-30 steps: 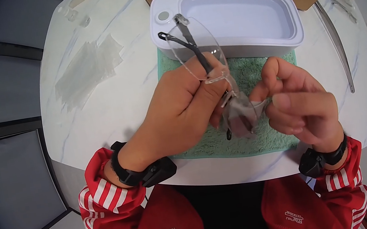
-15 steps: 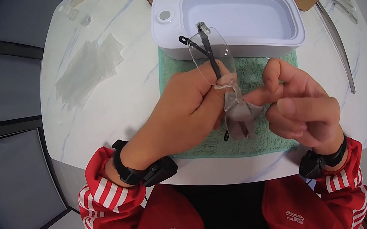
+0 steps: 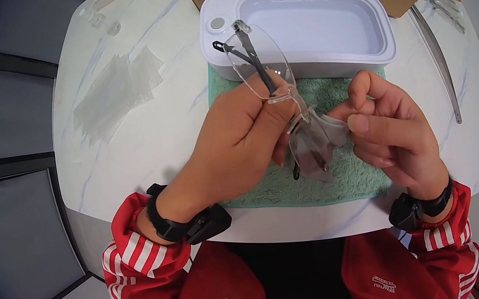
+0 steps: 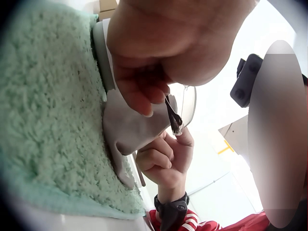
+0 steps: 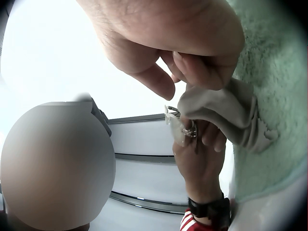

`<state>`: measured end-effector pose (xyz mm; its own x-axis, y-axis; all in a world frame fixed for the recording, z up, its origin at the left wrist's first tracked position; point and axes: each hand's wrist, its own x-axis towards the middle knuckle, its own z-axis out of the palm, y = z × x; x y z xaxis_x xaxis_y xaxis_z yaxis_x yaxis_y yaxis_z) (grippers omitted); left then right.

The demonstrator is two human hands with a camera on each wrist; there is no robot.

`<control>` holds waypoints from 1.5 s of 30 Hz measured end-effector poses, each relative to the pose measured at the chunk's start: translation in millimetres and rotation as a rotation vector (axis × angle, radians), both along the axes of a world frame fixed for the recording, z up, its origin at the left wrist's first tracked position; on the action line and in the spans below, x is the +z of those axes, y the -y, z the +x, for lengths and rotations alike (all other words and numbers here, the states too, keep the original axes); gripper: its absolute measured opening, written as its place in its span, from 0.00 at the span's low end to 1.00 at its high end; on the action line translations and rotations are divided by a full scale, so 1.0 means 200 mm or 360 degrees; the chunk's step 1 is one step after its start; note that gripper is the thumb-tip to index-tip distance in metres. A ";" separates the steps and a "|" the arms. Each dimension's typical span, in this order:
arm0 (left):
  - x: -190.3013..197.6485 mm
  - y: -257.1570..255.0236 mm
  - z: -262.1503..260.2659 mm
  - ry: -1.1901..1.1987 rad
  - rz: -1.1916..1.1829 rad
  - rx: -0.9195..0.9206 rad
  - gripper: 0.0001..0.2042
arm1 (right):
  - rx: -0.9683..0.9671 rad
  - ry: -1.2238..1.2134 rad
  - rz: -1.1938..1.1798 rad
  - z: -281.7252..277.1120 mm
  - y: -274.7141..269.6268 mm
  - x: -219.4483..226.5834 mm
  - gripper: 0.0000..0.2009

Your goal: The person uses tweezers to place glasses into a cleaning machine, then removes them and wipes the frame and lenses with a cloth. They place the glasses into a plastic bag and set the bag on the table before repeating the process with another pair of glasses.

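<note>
On the tabletop [image 3: 116, 181], the white tub [image 3: 327, 67] sits far, by the green towel [image 3: 269, 198]. Above the towel, the left hand's [image 3: 232, 144] fingers pinch the glasses [image 3: 283, 98] near the bridge; the right hand's [image 3: 400, 133] pinch the grey cloth [image 3: 336, 129] at the near lens. This looks like lens wiping, calling for a steady frame and light cloth pressure.

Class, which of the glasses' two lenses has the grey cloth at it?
The near lens, where the right hand holds the cloth. The far lens, nearer the white tub, has none.
</note>
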<state>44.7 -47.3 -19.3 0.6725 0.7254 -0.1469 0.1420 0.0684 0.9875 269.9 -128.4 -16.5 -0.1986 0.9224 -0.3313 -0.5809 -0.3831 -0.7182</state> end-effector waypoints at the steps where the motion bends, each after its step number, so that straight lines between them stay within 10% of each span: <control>1: 0.00 0.00 0.00 -0.0010 0.0009 -0.0005 0.11 | 0.0000 0.0000 0.0000 0.00 0.00 0.00 0.08; 28: 0.00 0.01 0.01 -0.0063 -0.0028 0.0005 0.12 | 0.0038 -0.0003 0.0271 -0.02 0.02 -0.03 0.12; 45: -0.04 0.02 0.03 -0.0080 -0.0038 -0.0149 0.09 | -0.0172 0.1260 0.0970 -0.08 0.03 -0.04 0.14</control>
